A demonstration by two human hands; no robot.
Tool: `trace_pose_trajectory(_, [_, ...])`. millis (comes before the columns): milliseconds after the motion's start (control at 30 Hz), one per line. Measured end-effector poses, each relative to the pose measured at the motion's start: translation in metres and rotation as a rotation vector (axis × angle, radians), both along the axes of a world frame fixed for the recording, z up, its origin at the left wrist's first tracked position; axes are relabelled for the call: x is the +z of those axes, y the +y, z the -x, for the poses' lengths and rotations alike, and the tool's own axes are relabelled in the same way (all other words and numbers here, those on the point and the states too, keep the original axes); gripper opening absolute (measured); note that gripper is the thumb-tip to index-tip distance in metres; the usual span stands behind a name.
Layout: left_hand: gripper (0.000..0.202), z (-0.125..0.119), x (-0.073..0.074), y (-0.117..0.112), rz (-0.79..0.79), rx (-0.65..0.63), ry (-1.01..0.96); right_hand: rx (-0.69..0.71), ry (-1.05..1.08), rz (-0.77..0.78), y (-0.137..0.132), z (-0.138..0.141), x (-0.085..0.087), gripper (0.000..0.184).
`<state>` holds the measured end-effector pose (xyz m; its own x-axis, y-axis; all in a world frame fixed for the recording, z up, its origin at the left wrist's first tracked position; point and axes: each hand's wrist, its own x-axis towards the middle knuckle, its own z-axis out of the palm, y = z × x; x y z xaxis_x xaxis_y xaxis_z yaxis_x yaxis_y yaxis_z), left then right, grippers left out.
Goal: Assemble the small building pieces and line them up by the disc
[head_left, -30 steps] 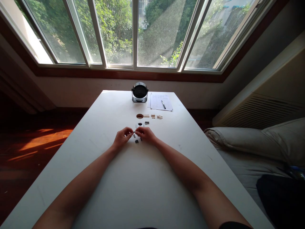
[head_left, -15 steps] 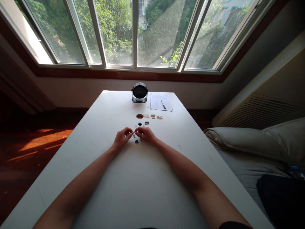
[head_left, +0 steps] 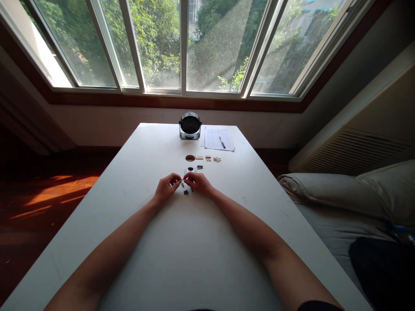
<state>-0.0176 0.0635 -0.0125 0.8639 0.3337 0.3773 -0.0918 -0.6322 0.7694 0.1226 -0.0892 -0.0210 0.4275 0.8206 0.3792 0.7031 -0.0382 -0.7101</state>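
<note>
My left hand (head_left: 167,186) and my right hand (head_left: 199,183) meet over the white table, fingertips pinched close together. Between them is a tiny thin piece (head_left: 182,179), too small to name, which both hands seem to grip. Just below the fingers lie a small grey ribbed part (head_left: 183,184) and a small dark block (head_left: 186,192). Another dark piece (head_left: 192,189) is partly covered by my right hand. Right behind the hands sits a round ring-like part with a dark centre (head_left: 190,169), its near edge hidden by my fingers. Beside it is a small dark grey cluster (head_left: 200,166).
Farther back on the white table (head_left: 155,147) are a brown round disc (head_left: 190,158) and several small gold-coloured pieces (head_left: 208,158) in groups. A pen (head_left: 222,142) lies on a paper sheet (head_left: 214,137). A round black device on a stand (head_left: 189,124) is at the far edge.
Both hands stay in nearly the same place. The small piece between the fingertips looks slightly turned and thinner; the parts on the table have not moved.
</note>
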Motion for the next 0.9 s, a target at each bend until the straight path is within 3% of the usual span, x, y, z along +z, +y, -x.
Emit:
trace_pose_trajectory(567, [0.009,0.0,0.002,-0.003,-0.051,-0.014,-0.011,0.004,-0.301,-0.027,-0.003,-0.006,0.001,0.009])
trace_pose_trajectory(900, [0.013,-0.001,-0.001,-0.002,-0.064,0.019,-0.002,-0.245,-0.357,0.192,-0.036,-0.073,-0.008,0.011])
